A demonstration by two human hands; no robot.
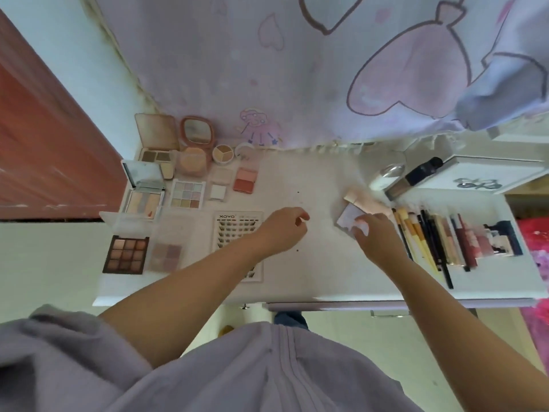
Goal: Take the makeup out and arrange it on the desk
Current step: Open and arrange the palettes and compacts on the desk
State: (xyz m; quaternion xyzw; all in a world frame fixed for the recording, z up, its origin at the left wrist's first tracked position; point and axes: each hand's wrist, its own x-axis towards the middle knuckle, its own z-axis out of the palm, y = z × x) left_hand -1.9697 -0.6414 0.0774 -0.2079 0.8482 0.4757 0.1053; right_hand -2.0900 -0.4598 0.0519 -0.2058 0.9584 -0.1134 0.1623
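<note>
Head view: right hand (377, 236) at three o'clock on desk (312, 185), fingers (361, 228) pinching small pale compact (349, 218). Left hand (285, 230) loosely curled, apparently empty. Probably light, stiff, slippery, hinged; best gripped by edges, kept flat.

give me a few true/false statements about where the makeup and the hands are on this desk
1. The brown eyeshadow palette lies at the desk's left front corner. True.
2. The brushes lie in a row on the left side. False: they lie on the right.
3. The right hand grips a small pale card-like item. True.
4. The lash tray is right of the right hand. False: it lies under the left forearm.
5. The left hand is laid flat and open. False: its fingers are curled, perhaps pinching something tiny.
</note>
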